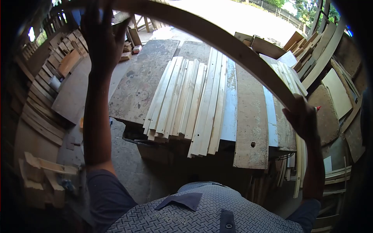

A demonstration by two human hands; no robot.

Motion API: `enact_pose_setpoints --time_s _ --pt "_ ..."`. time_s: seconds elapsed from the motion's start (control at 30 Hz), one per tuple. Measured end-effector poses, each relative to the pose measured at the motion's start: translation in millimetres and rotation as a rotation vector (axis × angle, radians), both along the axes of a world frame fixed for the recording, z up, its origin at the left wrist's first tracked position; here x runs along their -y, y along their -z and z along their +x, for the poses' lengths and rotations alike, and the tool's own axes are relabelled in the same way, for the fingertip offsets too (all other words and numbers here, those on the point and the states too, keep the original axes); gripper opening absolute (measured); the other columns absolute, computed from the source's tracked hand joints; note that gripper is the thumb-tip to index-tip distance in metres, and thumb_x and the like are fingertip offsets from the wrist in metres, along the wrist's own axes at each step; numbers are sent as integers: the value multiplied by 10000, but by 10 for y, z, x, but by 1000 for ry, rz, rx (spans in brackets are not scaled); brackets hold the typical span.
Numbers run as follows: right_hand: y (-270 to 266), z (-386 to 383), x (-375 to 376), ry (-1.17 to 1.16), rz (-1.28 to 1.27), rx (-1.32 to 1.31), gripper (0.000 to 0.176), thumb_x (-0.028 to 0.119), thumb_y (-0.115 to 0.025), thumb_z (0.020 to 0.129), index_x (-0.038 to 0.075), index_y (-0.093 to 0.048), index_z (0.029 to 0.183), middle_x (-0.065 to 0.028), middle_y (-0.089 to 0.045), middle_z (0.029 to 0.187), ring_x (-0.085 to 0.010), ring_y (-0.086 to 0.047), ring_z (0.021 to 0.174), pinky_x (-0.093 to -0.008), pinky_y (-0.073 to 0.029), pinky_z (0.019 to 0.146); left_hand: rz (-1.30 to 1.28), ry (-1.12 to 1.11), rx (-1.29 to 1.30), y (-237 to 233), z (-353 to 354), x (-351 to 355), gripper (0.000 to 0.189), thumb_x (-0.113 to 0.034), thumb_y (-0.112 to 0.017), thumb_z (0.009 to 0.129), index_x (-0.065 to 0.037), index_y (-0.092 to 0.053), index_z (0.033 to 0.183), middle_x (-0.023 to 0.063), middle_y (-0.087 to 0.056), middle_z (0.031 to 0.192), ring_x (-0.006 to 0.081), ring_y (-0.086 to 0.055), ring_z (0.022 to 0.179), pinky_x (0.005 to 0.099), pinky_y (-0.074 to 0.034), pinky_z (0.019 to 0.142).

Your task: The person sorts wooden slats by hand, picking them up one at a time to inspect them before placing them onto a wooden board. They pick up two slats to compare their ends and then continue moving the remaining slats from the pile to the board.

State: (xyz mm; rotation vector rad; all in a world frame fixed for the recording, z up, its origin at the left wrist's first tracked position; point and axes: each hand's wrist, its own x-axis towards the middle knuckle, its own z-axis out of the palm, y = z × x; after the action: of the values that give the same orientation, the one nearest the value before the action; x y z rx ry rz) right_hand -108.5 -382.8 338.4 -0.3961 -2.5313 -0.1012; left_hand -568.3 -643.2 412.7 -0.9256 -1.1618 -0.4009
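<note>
A long wooden plank (217, 33) spans the top of the view, raised in front of me and bowed by the lens. My right hand (301, 116) is closed around its lower right end. At the upper left, my left hand (103, 39) is at the plank's other part, its fingers across it and the thumb apart; the fingertips are dark and partly cut off by the frame edge. Below the plank, several pale wooden strips (182, 97) lie side by side on a worn workbench (132, 85).
A wide board with a hole (250, 128) lies on the bench beside bluish-white strips. More narrow strips (285, 75) rest at the bench's right. Stacked wood offcuts (66, 50) line the left, with boards leaning (338, 93) at the right. Jointed wooden pieces (44, 178) stand lower left.
</note>
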Motion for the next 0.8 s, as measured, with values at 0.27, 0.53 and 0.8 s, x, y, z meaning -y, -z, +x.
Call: enact_pose_setpoints --time_s 0.27,0.53,0.8 --pt "585 -1611 467 -119 -623 -452 340 357 -675 936 59 -510 931 -72 -551 630 -175 -629 540 -319 -493 479 -492 1018 1279 2235 1768 -532 859 -413 -711 888 -32 -253 1506 220 -352 1503 355 -367 1395 479 -296 1155" --pt "727 -2998 1042 -121 -867 -569 546 495 -662 912 -21 -550 1053 -111 -622 744 -224 -641 687 -391 -544 668 100 1136 2121 3241 2285 -154 216 -234 -655 966 -54 -543 1002 -24 -548 724 47 -506 571 208 -416 497" --pt "1382 -2444 844 -413 -875 150 520 478 -573 971 22 -627 1215 -190 -579 1195 -302 -601 1117 -419 -497 930 47 698 2041 3386 455 1195 272 -98 -796 791 -34 -596 965 17 -614 732 73 -539 529 253 -446 458"
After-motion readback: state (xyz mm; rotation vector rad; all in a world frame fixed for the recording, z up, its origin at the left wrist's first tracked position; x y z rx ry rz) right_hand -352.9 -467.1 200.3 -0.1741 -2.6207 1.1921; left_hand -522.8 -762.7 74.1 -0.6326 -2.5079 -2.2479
